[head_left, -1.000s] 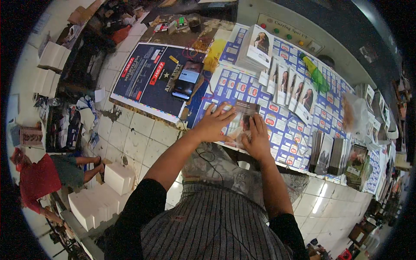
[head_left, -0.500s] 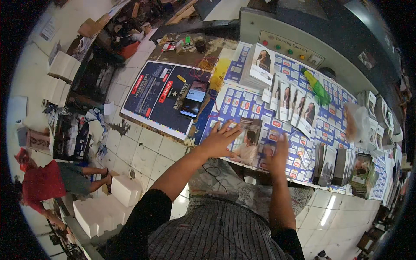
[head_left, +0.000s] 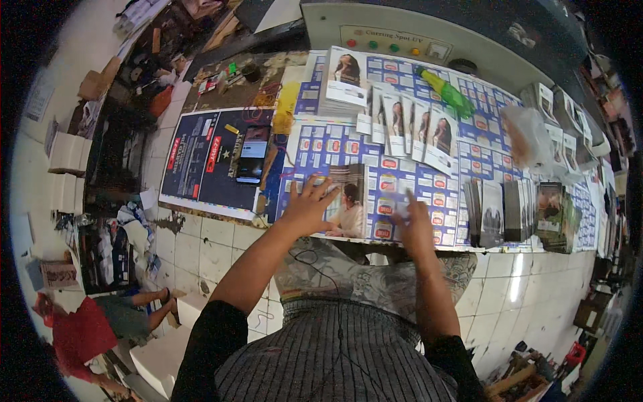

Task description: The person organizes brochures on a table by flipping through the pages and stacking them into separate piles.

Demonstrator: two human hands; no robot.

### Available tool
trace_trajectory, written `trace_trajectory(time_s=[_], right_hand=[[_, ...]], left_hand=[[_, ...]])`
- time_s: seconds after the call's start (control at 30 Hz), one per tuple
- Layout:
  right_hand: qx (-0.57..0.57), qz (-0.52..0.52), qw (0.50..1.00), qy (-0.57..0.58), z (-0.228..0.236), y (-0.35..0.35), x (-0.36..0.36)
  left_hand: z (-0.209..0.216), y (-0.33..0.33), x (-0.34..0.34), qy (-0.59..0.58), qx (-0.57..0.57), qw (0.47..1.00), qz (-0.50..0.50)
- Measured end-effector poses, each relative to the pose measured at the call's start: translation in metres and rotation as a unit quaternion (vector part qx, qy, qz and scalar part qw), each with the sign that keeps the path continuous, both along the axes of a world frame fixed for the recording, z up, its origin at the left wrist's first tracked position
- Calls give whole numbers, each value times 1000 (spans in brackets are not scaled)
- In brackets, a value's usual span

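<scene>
A printed booklet [head_left: 351, 209] with a photo of a person on its cover lies flat at the table's near edge. My left hand [head_left: 307, 204] rests on its left side, open, with the fingers spread. To the right of the booklet, my right hand [head_left: 418, 231] is held over the blue printed sheet [head_left: 387, 184]. Motion smears its fingers, so I cannot make out whether anything is in them. Beyond my hands, several white booklets [head_left: 410, 127] lie fanned out beside a taller booklet stack [head_left: 343, 90].
A phone [head_left: 252, 154] lies on a dark poster [head_left: 194, 157] at left. Booklet bundles [head_left: 492, 214] stand by the right front edge, near a clear plastic bag [head_left: 528, 137]. A green-yellow bag [head_left: 447, 92] lies farther back, before a machine [head_left: 402, 23]. A person in red [head_left: 84, 338] is at lower left.
The whole view has shifted, so the table sits farther left and higher. My left hand stays on the booklet. My right hand still hovers to its right, blurred in both frames.
</scene>
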State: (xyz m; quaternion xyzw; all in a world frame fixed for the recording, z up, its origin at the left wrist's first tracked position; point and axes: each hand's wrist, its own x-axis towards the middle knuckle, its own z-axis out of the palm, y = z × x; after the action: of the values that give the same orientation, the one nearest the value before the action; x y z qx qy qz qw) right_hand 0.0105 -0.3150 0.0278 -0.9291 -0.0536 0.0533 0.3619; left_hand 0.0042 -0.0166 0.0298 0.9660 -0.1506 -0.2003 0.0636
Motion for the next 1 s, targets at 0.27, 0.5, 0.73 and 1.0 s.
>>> trace_trajectory(time_s=[0.27,0.5,0.73,1.0], right_hand=[[-191,109,956,-196,-13,31,11],[-194,62,940,-275,-19,38,82],[-172,227,934,-216,-7,24,73],[-140,425,875,-183,9,-31,9]], left_hand=[[5,-5,0,11,20,1000,1],[9,-9,3,39,7,999,20],[10,-11,1,36,20,999,18],[-3,0,-3,10,1,1000,18]])
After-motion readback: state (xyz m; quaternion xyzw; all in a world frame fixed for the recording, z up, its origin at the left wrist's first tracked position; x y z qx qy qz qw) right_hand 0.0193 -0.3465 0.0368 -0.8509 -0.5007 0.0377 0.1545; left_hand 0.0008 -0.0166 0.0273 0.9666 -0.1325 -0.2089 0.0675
